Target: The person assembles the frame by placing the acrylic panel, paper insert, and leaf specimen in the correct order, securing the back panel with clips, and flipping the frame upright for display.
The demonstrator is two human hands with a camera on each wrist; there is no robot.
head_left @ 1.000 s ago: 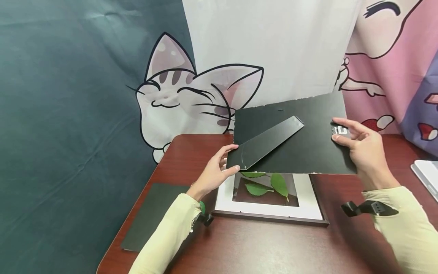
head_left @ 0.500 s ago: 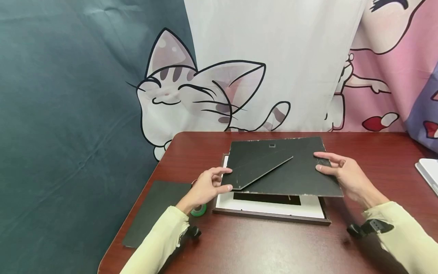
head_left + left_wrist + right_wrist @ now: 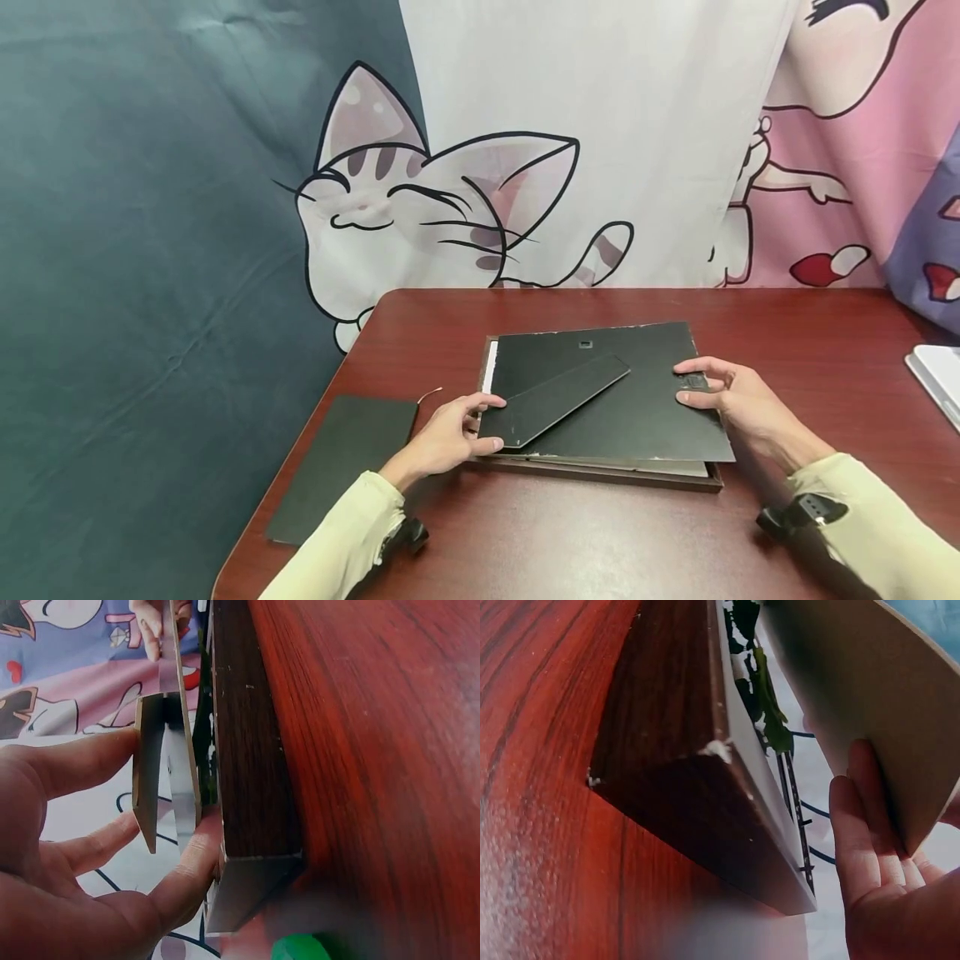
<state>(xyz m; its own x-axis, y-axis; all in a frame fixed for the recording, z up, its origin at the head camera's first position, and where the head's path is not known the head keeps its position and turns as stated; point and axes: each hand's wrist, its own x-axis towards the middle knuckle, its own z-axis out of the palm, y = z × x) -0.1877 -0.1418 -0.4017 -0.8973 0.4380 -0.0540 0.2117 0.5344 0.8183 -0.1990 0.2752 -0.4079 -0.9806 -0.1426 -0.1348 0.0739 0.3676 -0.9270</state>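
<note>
A black picture-frame backing board [image 3: 660, 417], with its easel leg [image 3: 566, 398] lying on it, tilts just over a dark brown picture frame [image 3: 600, 476]. My left hand [image 3: 442, 435] pinches the board's left edge together with the leg. In the left wrist view, fingers lie between the board and the frame's rim [image 3: 251, 750]. My right hand [image 3: 750, 412] grips the board's right edge by a small label. A gap separates the tan underside [image 3: 877, 682] from the frame in the right wrist view, where green leaves [image 3: 769, 712] show. The board hides most of the frame's inside.
A dark flat panel [image 3: 341, 467] lies left of the frame on the reddish wooden table [image 3: 585, 550]. A green round object [image 3: 300, 947] sits near the frame's corner. At the far right is a white flat object [image 3: 937, 379]. Printed curtains [image 3: 600, 75] hang behind.
Both hands have lowered the backing board from above the frame down close to it, covering the leaves and mat. The easel leg now lies flatter, and the hands have moved nearer the table.
</note>
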